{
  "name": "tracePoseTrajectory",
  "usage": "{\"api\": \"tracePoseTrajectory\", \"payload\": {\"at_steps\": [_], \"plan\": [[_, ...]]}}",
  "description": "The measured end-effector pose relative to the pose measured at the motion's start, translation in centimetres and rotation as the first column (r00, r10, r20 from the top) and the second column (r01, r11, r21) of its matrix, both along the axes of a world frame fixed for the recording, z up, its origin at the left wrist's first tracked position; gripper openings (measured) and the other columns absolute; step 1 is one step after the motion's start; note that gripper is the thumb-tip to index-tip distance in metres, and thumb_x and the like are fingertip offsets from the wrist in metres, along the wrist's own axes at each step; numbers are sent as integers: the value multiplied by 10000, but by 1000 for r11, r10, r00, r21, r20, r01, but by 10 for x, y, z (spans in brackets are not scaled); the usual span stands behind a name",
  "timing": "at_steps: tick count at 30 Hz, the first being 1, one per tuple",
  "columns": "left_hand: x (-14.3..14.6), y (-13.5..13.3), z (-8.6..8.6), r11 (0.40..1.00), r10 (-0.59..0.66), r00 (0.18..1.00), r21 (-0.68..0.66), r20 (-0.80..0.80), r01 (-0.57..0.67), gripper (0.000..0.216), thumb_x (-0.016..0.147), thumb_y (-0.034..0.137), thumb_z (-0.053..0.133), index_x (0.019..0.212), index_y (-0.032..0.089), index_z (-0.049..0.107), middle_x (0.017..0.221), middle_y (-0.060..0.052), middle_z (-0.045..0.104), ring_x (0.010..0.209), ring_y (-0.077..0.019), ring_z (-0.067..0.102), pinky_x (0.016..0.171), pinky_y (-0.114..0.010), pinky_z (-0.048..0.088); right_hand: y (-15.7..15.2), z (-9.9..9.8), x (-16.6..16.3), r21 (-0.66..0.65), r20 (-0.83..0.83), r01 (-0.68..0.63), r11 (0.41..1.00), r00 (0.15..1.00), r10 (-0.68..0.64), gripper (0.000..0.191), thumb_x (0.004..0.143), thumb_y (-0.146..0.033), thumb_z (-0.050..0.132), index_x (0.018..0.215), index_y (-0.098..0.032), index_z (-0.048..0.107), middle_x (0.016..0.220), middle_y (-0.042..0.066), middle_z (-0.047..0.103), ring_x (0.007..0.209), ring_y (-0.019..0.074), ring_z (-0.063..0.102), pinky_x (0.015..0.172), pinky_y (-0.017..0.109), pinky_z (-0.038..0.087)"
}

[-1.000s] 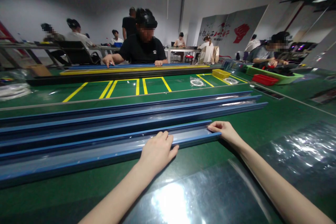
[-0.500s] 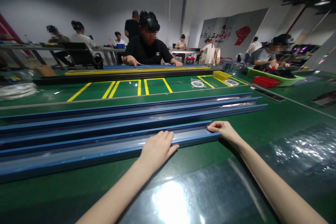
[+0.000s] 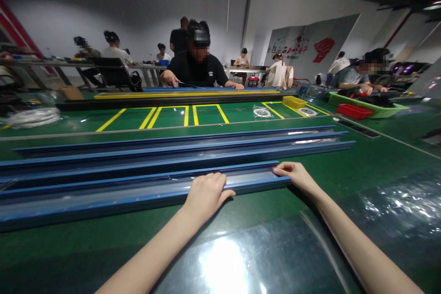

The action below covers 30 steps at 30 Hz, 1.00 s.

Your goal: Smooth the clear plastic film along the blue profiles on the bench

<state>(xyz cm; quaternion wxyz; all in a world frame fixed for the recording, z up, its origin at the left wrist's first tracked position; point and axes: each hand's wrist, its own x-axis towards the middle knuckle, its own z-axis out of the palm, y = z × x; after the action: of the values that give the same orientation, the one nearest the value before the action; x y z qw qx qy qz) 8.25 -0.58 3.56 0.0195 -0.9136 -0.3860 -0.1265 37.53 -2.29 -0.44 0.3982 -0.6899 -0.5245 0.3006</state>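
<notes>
Several long blue channel rails lie side by side across the green table. My left hand (image 3: pixel 206 194) rests on the near edge of the nearest blue rail (image 3: pixel 113 195), fingers curled over its rim and thumb pressed against its front face. My right hand (image 3: pixel 295 175) grips the right end of the same rail, fingers bent round its corner. Clear film covers the rail's top. A further blue rail (image 3: pixel 193 152) lies just behind it, untouched.
Across the table a person in a black shirt (image 3: pixel 197 68) works on a yellow-and-black rail (image 3: pixel 179 96). A yellow bin (image 3: pixel 294 101), a red tray (image 3: pixel 354 111) and a green tray (image 3: pixel 379 111) stand at the right. Coiled white cable (image 3: pixel 32 117) lies at the far left.
Both my hands stay on the nearest rail. The view has tilted up slightly. The person opposite has drawn both hands along their rail toward the right.
</notes>
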Motion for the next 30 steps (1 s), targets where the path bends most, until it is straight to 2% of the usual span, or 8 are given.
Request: {"api": "tracePoseTrajectory", "payload": {"at_steps": [7,15,22,26,30], "plan": [[1,-1,0,1000,13,1000,2,9,-13,307,788,471,457,737,179,539,731,-15,606,716,-180,572,577,-266,376,0,-4,3,-5,6,-2,1000,1000,2,291,576,-443,629,575,-156,583,537,-2,557,481,104,459,470,233,333],[0,-3,-19,970,-19,999,242,-27,25,317,831,415,403,720,153,541,691,-57,562,693,-200,530,561,-293,330,0,-1,1,-24,10,-11,1000,1000,12,315,579,-465,618,581,-152,578,519,-12,529,462,93,428,446,224,306],[2,-6,-23,961,1,1000,276,11,-4,292,830,401,414,722,155,528,691,-57,541,684,-194,507,575,-300,309,-7,6,-2,-19,84,-32,999,996,33,283,644,-439,546,634,-163,606,536,-9,548,477,108,450,444,222,314],[1,-6,-23,958,-7,1000,287,13,3,299,839,394,388,721,158,529,690,-55,545,688,-198,507,582,-308,309,-9,8,-3,17,189,35,999,981,-37,267,672,-408,495,693,-175,625,615,15,601,543,143,512,496,242,360],[1,-6,-23,960,-11,1000,281,20,5,299,841,384,374,729,157,534,702,-62,551,699,-202,511,584,-312,309,-10,11,-6,175,225,243,954,934,-279,230,670,-270,411,740,-178,610,698,43,626,612,167,547,573,266,393]]}}
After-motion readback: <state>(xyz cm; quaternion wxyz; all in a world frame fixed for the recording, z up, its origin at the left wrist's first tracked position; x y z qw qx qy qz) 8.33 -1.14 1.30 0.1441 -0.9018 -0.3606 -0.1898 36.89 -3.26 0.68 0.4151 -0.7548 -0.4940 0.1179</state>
